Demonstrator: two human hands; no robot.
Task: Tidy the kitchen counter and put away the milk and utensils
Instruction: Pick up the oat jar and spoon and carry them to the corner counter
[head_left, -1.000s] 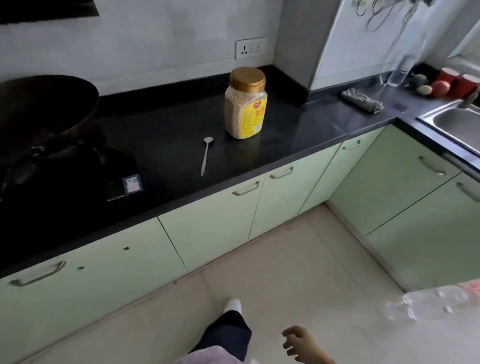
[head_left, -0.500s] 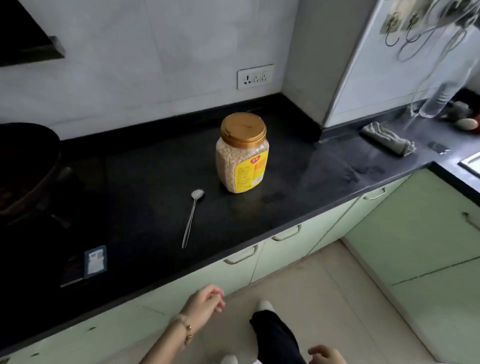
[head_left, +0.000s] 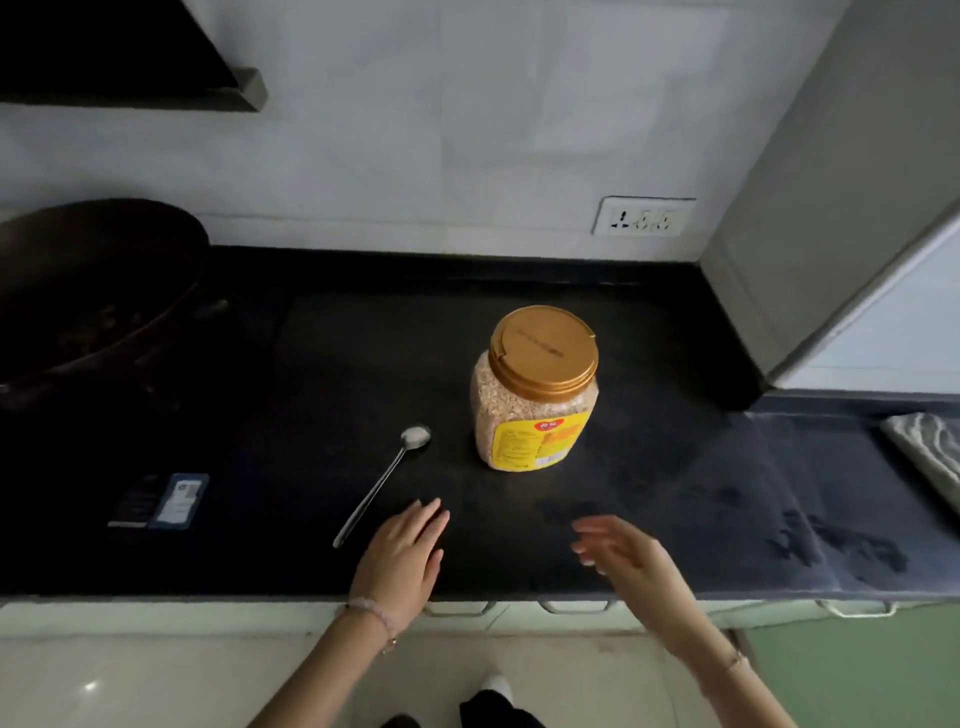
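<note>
A metal spoon (head_left: 382, 483) lies on the black counter (head_left: 649, 467), bowl toward the wall and handle toward the front edge. Right of it stands a clear jar of oats (head_left: 535, 389) with a gold lid and yellow label. My left hand (head_left: 402, 556) hovers flat over the counter's front edge, fingers apart, just right of the spoon's handle tip and not touching it. My right hand (head_left: 621, 553) is over the counter below and right of the jar, fingers loosely spread, holding nothing. No milk is in view.
A dark wok (head_left: 88, 291) sits on the stove at the far left. A small blue-and-black packet (head_left: 163, 501) lies left of the spoon. A folded grey cloth (head_left: 930, 452) is at the right edge. A wall socket (head_left: 644, 215) and a grey pillar stand behind.
The view has come closer to the counter and squared up to it. Both hands have risen from floor level to above the counter's front edge, near the spoon and jar.
</note>
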